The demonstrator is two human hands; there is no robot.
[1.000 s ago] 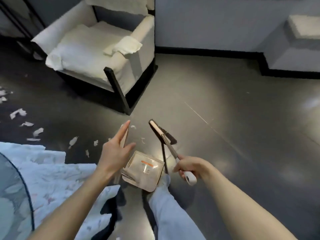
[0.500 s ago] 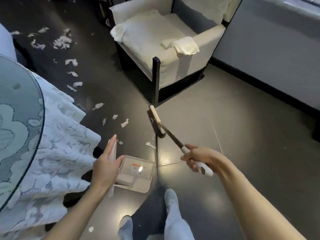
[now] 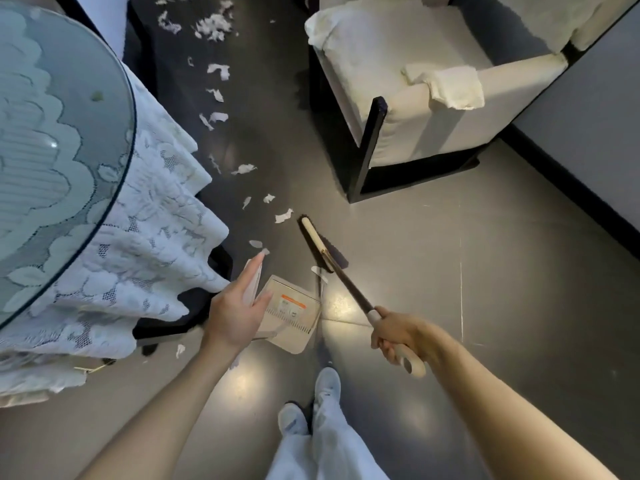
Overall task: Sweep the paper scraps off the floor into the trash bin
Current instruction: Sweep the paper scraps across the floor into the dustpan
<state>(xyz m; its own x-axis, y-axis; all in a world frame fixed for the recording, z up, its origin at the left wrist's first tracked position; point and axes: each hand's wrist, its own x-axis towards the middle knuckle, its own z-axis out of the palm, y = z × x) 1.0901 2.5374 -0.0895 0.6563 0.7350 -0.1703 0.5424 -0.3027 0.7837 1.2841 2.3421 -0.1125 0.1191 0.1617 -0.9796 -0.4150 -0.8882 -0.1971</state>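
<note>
**White scraps coming into full view along the floor**

White paper scraps [image 3: 217, 71] are now trailing up the dark floor [image 3: 450, 271] between the table [image 3: 62, 140] and the armchair [image 3: 415, 98]; a second ago only a few were showing. The right hand [image 3: 398, 336] is gripping the broom [image 3: 317, 244] by its handle, with the head sitting near the closest scraps. The left hand [image 3: 235, 311] is resting half open, fingers extended, against the dustpan [image 3: 294, 313] handle. No bin is showing, and most of the sweeping looks ahead.
</note>
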